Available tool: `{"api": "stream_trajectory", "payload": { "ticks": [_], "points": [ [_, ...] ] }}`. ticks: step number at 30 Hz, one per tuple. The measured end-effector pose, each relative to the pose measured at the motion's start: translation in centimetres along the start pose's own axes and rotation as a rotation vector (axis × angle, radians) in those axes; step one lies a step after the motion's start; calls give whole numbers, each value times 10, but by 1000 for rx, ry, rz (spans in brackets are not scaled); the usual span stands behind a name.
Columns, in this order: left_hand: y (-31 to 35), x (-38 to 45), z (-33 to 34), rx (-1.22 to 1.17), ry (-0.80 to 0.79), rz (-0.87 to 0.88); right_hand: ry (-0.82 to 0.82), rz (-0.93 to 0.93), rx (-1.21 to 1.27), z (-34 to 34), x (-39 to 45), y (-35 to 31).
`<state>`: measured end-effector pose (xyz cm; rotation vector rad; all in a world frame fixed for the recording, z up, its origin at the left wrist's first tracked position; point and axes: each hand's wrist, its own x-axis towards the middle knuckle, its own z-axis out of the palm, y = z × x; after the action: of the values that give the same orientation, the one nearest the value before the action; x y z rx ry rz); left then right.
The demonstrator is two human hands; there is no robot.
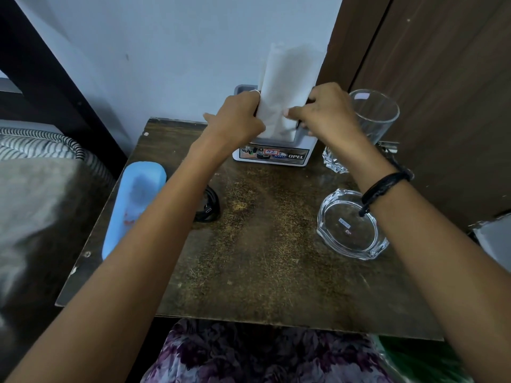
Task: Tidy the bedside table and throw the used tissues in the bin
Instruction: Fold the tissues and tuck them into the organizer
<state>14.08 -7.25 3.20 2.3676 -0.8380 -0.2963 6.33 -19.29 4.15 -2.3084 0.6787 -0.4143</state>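
Near edge: dark, worn counter point(262, 244), my two forearms reaching over it toward the wall.

Left side: pale blue case point(132, 200), lying lengthwise front to back; beside it a coiled black cable point(210, 205), partly under my left arm.

Right side: clear glass ashtray point(351, 225) with a small sticker, print too small to read. Behind it, a tall drinking glass point(376, 114), upright.

Far edge, against the wall: white tissue holder point(272, 154). Label reads "OPEL", a handwritten "42", and what looks like "TOYO".

Task item: white tissue point(287, 89), standing upright out of the holder, long axis vertical, directly between my hands. Left hand point(237, 120) pinches its left edge with curled fingers; right hand point(326, 111) pinches the right edge likewise. Both equally near.

Judgement: the coming move turns on that vertical axis, either up and out or down into the holder.

Bin: not identified with certainty.
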Motion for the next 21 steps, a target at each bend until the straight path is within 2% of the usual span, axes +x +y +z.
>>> {"api": "stream_trajectory", "payload": {
  "ticks": [4, 9, 12, 17, 21],
  "points": [
    [2, -8, 7, -131, 62, 18, 17, -4, -4, 2, -4, 2],
    [6, -4, 5, -67, 43, -60, 8, -43, -135, 6, -7, 4],
    [10, -4, 0, -58, 46, -40, 10, -44, -134, 4, -5, 3],
    [6, -19, 2, 37, 262, -7, 45, -76, -46, 4, -9, 5],
    [3, -25, 15, 124, 305, -18, 66, -135, -257, 12, -10, 8]
  ]
}}
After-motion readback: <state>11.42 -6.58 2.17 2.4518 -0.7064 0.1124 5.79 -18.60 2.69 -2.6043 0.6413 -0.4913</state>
